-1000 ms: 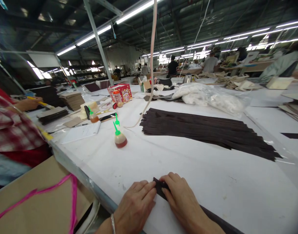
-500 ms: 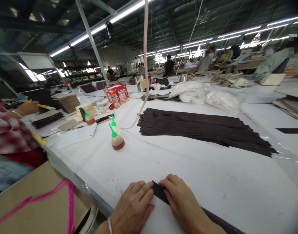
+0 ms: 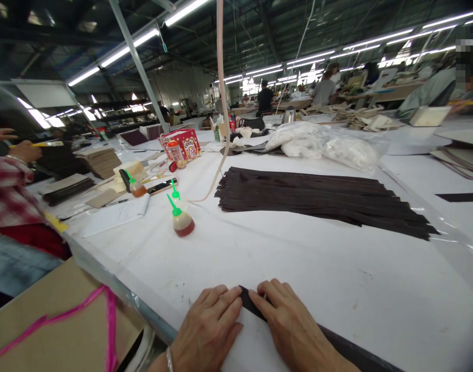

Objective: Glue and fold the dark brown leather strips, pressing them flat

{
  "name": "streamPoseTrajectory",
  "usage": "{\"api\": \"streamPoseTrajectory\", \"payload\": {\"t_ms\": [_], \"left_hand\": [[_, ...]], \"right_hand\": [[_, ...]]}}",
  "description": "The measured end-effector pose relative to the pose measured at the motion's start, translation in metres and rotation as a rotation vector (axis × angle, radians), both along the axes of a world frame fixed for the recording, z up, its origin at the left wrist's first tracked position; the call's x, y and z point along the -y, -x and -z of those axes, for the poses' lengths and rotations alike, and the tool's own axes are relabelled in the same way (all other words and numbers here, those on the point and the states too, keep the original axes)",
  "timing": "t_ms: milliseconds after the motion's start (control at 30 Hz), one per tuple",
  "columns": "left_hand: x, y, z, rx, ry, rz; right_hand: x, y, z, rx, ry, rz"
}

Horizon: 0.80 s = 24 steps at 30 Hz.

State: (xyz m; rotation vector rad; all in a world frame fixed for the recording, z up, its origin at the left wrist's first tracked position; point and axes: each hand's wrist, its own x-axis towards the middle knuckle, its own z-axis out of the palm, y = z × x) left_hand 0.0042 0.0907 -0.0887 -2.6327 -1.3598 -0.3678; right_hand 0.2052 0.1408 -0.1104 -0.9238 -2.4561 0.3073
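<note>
At the near edge of the white table [image 3: 283, 258], my left hand [image 3: 209, 330] and my right hand [image 3: 290, 325] lie with fingers flat and pressed on the end of a dark brown strip [image 3: 252, 305]. The strip runs on to the lower right under my right forearm. Fingertips of both hands meet at the strip's near end. A small glue bottle with a green nozzle [image 3: 180, 219] stands beyond my left hand. A spread of several dark strips [image 3: 321, 199] lies across the middle of the table.
A person in a plaid sleeve [image 3: 10, 194] works at the left, holding a yellow tool. A second glue bottle [image 3: 135, 187], a phone [image 3: 161, 186], papers, a red box [image 3: 184, 144] and stacked card lie behind. A hose [image 3: 221, 82] hangs down. White bagged material [image 3: 329, 147] lies farther back.
My hands have stayed on the strip's end, fingers shifting slightly closer together. The view has tilted a little, and the person at the left has raised the hand with the yellow tool.
</note>
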Motion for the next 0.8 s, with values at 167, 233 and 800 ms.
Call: {"api": "streamPoseTrajectory", "payload": {"t_ms": [167, 233, 800], "left_hand": [[0.000, 0.004, -0.001, 0.035, 0.034, -0.046], [0.001, 0.007, -0.001, 0.043, 0.057, -0.072], [-0.014, 0.001, -0.018, 0.013, 0.154, 0.090]], "right_hand": [[-0.003, -0.002, -0.001, 0.067, -0.020, -0.029], [-0.004, -0.002, -0.001, 0.092, -0.018, -0.039], [-0.001, -0.013, -0.004, 0.176, -0.013, 0.018]]}}
